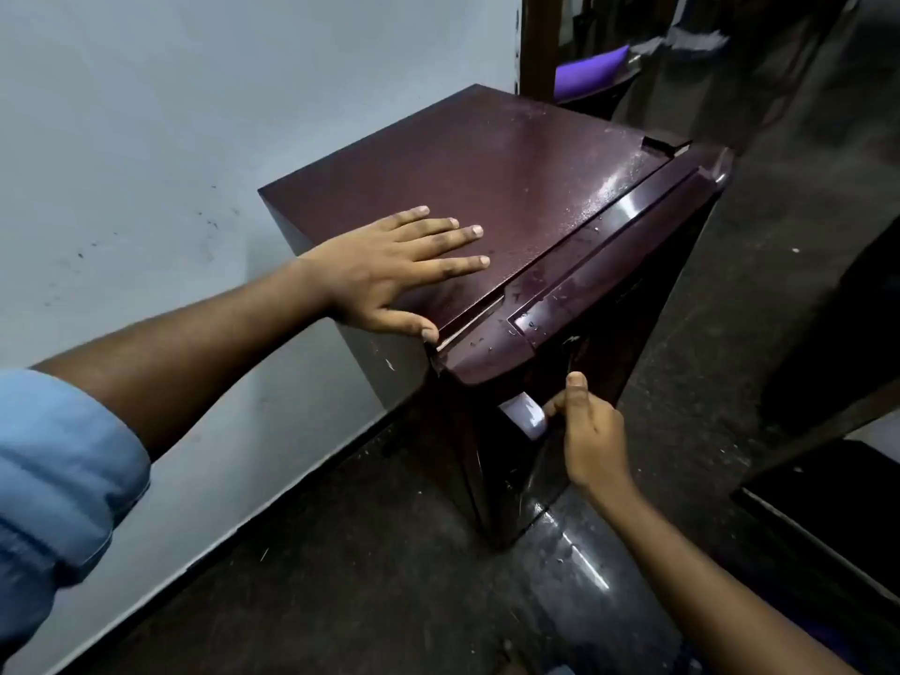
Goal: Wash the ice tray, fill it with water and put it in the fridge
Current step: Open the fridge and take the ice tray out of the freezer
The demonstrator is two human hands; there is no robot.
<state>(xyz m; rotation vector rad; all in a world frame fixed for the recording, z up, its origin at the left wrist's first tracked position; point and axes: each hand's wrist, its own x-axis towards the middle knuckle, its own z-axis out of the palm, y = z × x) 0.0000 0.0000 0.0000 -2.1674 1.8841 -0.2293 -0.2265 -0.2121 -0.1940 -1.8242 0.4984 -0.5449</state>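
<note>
Standing against a pale, scuffed wall on a dark speckled floor, a maroon fridge fills the middle of the view, seen from above; its flat top is bare apart from the hand on it, and its door faces right and down, steeply foreshortened and too dark to read in detail. The left arm reaches in from the lower left, a rolled blue sleeve cut off by the frame edge; the left hand lies palm down on the fridge top near its front left corner, fingers straight and spread, thumb at the seam beside the door, holding nothing. The right arm comes up from the lower right; the right hand grips the silver handle on the door front, fingers curled round it and mostly hidden behind it, thumb pointing up. Water droplets bead the top near the door edge and along the door cap; whether the door is fully closed cannot be told. Beyond the fridge a purple object lies in a dim, blurred room; a dark frame is cropped at the right.
</note>
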